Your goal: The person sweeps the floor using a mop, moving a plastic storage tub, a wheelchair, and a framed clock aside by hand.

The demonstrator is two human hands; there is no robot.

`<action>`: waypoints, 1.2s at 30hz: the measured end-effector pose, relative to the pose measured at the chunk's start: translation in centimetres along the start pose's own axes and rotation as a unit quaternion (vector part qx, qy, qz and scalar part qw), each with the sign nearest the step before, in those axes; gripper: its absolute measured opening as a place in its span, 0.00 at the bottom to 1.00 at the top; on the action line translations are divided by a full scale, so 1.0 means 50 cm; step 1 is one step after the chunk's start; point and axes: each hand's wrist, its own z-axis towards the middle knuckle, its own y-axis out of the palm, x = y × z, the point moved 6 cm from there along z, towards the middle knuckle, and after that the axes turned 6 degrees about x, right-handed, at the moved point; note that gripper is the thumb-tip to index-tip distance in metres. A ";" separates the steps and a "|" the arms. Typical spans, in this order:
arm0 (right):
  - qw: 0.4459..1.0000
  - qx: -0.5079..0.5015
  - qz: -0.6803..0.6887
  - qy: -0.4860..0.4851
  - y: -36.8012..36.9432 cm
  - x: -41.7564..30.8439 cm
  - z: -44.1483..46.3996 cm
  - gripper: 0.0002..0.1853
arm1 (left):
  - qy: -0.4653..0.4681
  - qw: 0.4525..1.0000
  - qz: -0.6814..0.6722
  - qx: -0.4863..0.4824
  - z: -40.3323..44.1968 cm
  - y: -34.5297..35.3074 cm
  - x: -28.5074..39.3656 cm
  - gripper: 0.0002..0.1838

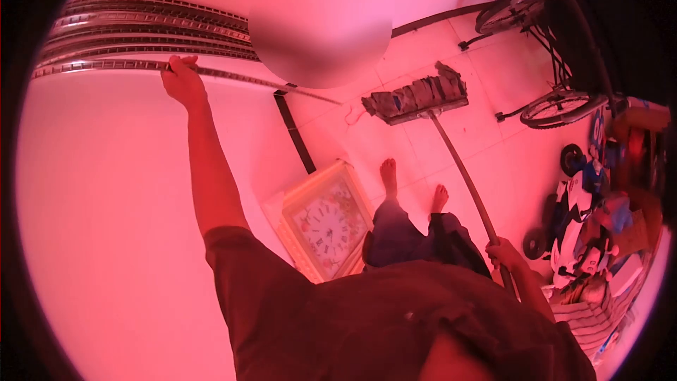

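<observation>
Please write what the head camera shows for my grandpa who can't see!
A barefoot person holds a long-handled mop in the right grip, with the left grip on a ribbed strip. A clock sits by the legs, a bicycle at right, everything pinkish.

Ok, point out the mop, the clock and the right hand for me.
Mop (416,98): head camera, on its cloth-like end.
Clock (328,234): head camera, on its dial.
Right hand (505,253): head camera, middle of the hand.

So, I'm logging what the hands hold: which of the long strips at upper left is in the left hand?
The lowest strip in the picture: the left hand grips it, while the other strips run above the hand.
</observation>
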 end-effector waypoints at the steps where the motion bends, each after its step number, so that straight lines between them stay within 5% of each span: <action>1: 1.000 0.000 0.003 0.001 0.009 -0.001 0.003 0.07 | 0.052 0.996 0.078 0.006 0.012 0.010 0.016 0.24; 3: 1.000 0.008 -0.005 0.014 0.019 -0.001 0.011 0.08 | 0.096 0.979 0.178 -0.011 0.022 0.041 0.031 0.26; 6: 0.998 0.031 -0.051 0.016 0.004 0.017 0.026 0.08 | 0.071 0.958 0.276 -0.001 0.097 0.094 -0.131 0.30; 12: 0.997 0.045 -0.048 0.034 0.009 -0.018 -0.040 0.08 | 0.121 0.910 0.396 0.012 0.099 0.115 -0.086 0.32; 13: 0.997 0.046 -0.049 0.034 0.010 -0.012 -0.054 0.08 | 0.120 0.911 0.395 0.012 0.103 0.106 -0.077 0.32; 15: 0.999 0.037 0.013 0.028 0.012 -0.007 -0.086 0.09 | -0.106 0.949 0.228 -0.191 0.104 0.123 -0.092 0.33; 18: 0.999 0.041 0.023 0.027 0.022 -0.045 -0.141 0.10 | -0.158 0.971 0.042 -0.177 0.111 0.140 -0.121 0.33; 24: 0.996 0.046 0.071 0.009 0.047 -0.088 -0.204 0.10 | -0.070 0.994 -0.010 -0.079 -0.103 0.087 -0.083 0.28; 26: 0.997 0.057 0.052 0.007 0.041 -0.103 -0.217 0.10 | 0.022 0.984 0.103 -0.145 -0.283 0.116 -0.137 0.24; 27: 0.998 0.064 0.027 0.009 0.042 -0.105 -0.221 0.10 | -0.026 0.969 0.078 -0.233 -0.432 0.151 -0.171 0.22; 29: 0.997 0.071 0.012 0.003 0.033 -0.115 -0.218 0.10 | -0.213 0.876 -0.013 -0.433 -0.769 0.216 -0.223 0.22; 31: 0.997 0.077 -0.006 -0.004 0.005 -0.152 -0.199 0.11 | -0.417 0.701 -0.082 -0.573 -1.080 0.274 -0.220 0.24; 32: 0.997 0.076 -0.029 -0.014 -0.002 -0.175 -0.189 0.11 | -0.531 0.602 -0.036 -0.595 -1.186 0.289 -0.163 0.35; 33: 0.996 0.076 -0.052 -0.023 -0.007 -0.194 -0.170 0.12 | -0.608 0.542 -0.060 -0.577 -1.289 0.312 -0.133 0.42; 35: 0.995 0.075 -0.058 -0.030 -0.027 -0.203 -0.093 0.13 | -0.712 0.418 -0.231 -0.515 -1.371 0.405 -0.014 0.40; 36: 0.995 0.069 -0.061 -0.035 -0.035 -0.213 -0.041 0.14 | -0.697 0.466 -0.356 -0.413 -1.381 0.479 0.006 0.30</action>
